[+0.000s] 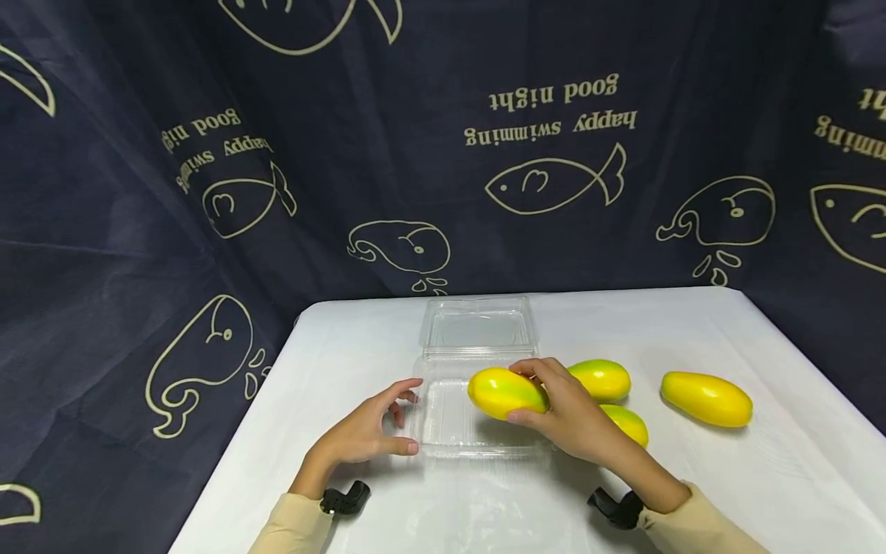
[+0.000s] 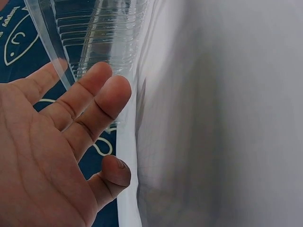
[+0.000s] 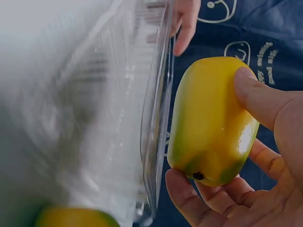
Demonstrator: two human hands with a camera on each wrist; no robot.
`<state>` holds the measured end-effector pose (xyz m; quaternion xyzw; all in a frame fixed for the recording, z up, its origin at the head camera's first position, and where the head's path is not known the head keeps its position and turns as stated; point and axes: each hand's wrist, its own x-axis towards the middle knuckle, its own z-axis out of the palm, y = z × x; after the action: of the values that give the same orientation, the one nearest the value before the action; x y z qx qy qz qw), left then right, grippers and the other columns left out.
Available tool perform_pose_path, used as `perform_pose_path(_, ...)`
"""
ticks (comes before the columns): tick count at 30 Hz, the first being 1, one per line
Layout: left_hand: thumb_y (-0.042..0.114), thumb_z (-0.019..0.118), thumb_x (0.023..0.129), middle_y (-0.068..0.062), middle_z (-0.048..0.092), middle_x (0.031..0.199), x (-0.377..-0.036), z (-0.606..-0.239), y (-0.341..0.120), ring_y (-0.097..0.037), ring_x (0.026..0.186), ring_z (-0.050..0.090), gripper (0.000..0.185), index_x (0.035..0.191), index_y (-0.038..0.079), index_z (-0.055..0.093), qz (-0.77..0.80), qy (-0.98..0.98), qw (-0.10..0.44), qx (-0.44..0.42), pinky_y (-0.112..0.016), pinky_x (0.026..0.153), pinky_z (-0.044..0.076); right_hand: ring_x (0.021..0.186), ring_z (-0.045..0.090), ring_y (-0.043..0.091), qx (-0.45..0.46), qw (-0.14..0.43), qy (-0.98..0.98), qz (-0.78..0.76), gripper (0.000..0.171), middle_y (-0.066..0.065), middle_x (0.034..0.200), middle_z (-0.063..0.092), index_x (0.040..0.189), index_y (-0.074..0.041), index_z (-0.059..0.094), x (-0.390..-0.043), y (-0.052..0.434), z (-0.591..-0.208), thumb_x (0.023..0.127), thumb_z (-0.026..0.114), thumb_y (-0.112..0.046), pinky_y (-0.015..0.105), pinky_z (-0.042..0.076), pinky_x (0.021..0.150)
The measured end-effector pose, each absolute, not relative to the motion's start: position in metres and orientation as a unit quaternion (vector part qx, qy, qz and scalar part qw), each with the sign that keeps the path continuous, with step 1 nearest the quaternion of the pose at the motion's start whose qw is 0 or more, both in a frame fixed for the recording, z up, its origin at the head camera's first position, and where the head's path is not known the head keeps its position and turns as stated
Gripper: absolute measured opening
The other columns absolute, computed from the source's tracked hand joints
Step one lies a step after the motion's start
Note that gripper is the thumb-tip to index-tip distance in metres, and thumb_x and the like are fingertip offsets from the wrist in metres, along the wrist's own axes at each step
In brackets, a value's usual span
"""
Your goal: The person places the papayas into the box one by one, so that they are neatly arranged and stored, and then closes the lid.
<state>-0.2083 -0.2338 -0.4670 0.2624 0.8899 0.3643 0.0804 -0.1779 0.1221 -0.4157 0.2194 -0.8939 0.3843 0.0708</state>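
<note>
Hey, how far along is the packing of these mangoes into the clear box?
Done: the clear box lies open on the table, its tray bare. In hand: the right hand has one mango in its grip above the tray, and the left hand steadies the box's edge. Left: three mangoes on the table, and the lid is open.

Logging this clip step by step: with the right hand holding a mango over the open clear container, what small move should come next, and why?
Probably lower the mango into the tray of the clear container and let go. The right hand grips it just above the tray, the lid lies open behind, and the left hand rests at the container's left edge, steadying it.
</note>
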Motion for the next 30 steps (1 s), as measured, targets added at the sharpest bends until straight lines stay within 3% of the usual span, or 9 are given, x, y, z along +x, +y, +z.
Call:
perform_pose_path(13, 0.042, 0.087, 0.075, 0.003, 0.055, 0.139, -0.207, -0.471, -0.235, -0.018, 0.096, 0.059, 0.096, 0.155, 0.029, 0.035, 0.368, 0.888, 0.076, 0.263, -0.032, 0.087, 0.045, 0.100, 0.054, 0.010, 0.239, 0.051, -0.884, 0.398, 0.057, -0.006, 0.117, 0.059, 0.127, -0.026, 0.059, -0.182, 0.091, -0.425, 0.078, 0.086, -0.036, 0.033, 0.048, 0.088)
perform_pose_path(30, 0.043, 0.087, 0.075, 0.001, 0.055, 0.139, -0.207, -0.467, -0.231, -0.019, 0.097, 0.058, 0.097, 0.156, 0.026, 0.034, 0.361, 0.892, 0.080, 0.259, -0.032, 0.087, 0.045, 0.100, 0.056, 0.012, 0.243, -0.003, -0.883, 0.402, 0.052, -0.002, 0.112, 0.059, 0.122, -0.023, 0.060, -0.188, 0.067, -0.445, 0.079, 0.086, -0.035, 0.040, 0.049, 0.090)
